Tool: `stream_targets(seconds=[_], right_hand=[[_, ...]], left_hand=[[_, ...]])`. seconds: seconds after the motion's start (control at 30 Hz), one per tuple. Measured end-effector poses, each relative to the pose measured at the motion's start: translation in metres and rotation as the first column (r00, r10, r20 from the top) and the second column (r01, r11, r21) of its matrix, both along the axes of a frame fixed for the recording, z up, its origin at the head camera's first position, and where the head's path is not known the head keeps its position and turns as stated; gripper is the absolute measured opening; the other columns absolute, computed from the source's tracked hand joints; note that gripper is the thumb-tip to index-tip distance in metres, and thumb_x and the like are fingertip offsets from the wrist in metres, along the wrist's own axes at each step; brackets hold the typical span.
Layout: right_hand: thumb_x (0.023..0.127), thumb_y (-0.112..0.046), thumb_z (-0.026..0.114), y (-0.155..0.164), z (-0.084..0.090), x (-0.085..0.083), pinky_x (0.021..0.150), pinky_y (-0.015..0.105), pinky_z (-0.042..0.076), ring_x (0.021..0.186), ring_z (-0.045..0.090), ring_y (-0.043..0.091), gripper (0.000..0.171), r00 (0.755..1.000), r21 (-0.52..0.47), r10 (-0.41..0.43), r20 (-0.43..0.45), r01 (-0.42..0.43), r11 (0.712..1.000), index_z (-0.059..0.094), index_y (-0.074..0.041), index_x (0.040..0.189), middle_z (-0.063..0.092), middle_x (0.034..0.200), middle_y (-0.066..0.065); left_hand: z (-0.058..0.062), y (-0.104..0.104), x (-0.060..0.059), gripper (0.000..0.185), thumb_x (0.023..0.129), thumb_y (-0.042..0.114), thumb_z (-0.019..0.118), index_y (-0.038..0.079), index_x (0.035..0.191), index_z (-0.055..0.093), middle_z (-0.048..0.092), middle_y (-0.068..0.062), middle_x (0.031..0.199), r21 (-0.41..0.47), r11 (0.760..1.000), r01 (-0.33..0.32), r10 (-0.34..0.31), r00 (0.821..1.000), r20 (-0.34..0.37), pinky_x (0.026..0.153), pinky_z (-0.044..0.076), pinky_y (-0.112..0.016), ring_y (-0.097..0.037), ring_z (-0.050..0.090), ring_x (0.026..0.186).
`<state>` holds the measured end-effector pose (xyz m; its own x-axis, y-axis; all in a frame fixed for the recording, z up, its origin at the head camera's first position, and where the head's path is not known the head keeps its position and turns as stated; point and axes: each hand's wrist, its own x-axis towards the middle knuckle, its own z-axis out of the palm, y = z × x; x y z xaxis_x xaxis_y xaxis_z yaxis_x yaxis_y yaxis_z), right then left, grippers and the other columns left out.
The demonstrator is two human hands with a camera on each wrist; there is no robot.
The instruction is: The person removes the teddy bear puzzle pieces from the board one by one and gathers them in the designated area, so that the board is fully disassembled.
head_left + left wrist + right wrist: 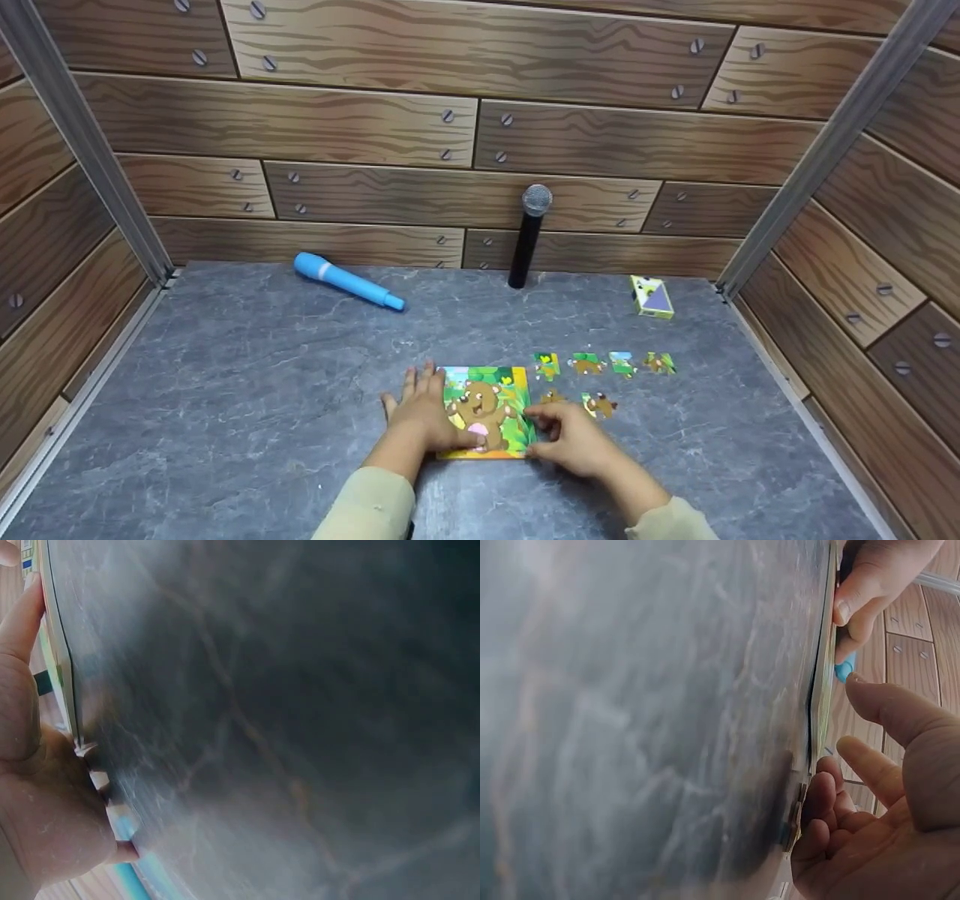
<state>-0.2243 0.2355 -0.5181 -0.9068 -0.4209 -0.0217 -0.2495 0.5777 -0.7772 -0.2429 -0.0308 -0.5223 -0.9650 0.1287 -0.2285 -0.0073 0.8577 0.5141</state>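
High head cam, two wrist cams hugging the grey marbled tabletop
Head view sits well back, facing forward and down to the brown wood-plank wall. Wrist views are super close, rolled sideways, looking past the left fingers and right fingers. Both catch the flat square brown-bear picture board edge-on; head gets it from above.
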Motion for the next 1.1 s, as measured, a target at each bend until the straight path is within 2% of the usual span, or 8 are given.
stream_targets(seconds=[0.23,0.43,0.57,0.8,1.1], right_hand=[[0.083,-0.010,0.089,-0.006,0.000,0.001,0.065,0.028,0.047,0.081,0.054,0.018,0.049,1.000,0.058,-0.011,0.029,0.009,0.998,0.073,0.005,0.127,0.060,0.094,0.005],[0.085,-0.013,0.089,-0.009,-0.002,0.001,0.075,0.035,0.050,0.088,0.055,0.018,0.046,1.000,0.152,-0.003,-0.009,0.004,0.988,0.075,0.002,0.125,0.062,0.095,0.001],[0.085,-0.015,0.089,-0.010,-0.002,0.002,0.080,0.040,0.052,0.091,0.057,0.019,0.045,1.000,0.171,0.003,-0.015,-0.001,0.985,0.075,0.001,0.125,0.064,0.098,0.001],[0.083,-0.017,0.091,-0.011,-0.001,0.003,0.080,0.040,0.052,0.090,0.057,0.017,0.046,0.999,0.208,-0.001,-0.042,0.010,0.978,0.076,0.001,0.123,0.064,0.097,0.000],[0.083,-0.013,0.091,-0.016,0.003,0.001,0.077,0.041,0.051,0.088,0.056,0.018,0.040,0.998,0.215,-0.053,0.030,0.046,0.976,0.076,-0.002,0.118,0.061,0.095,0.002]], left_hand=[[0.001,0.000,0.001,0.136,0.065,0.076,0.089,0.009,0.168,0.028,0.015,-0.014,0.176,0.009,1.000,0.001,-0.001,1.000,-0.004,0.119,0.000,-0.079,-0.041,0.004,0.162],[0.001,-0.001,0.001,0.136,0.065,0.075,0.089,0.009,0.168,0.029,0.016,-0.015,0.176,0.013,1.000,-0.001,0.001,1.000,-0.009,0.119,0.000,-0.079,-0.042,0.005,0.162],[0.001,-0.001,0.001,0.135,0.065,0.075,0.089,0.010,0.168,0.029,0.016,-0.014,0.176,0.009,1.000,-0.005,0.005,1.000,0.000,0.120,-0.001,-0.078,-0.041,0.004,0.162],[0.000,0.000,0.000,0.135,0.066,0.074,0.090,0.010,0.168,0.028,0.015,-0.012,0.177,-0.005,1.000,-0.005,0.005,1.000,0.006,0.120,-0.001,-0.077,-0.040,0.003,0.162],[0.001,0.000,0.002,0.136,0.065,0.076,0.089,0.009,0.167,0.030,0.017,-0.014,0.176,0.001,1.000,-0.013,0.013,1.000,-0.007,0.120,0.000,-0.078,-0.041,0.005,0.162]])
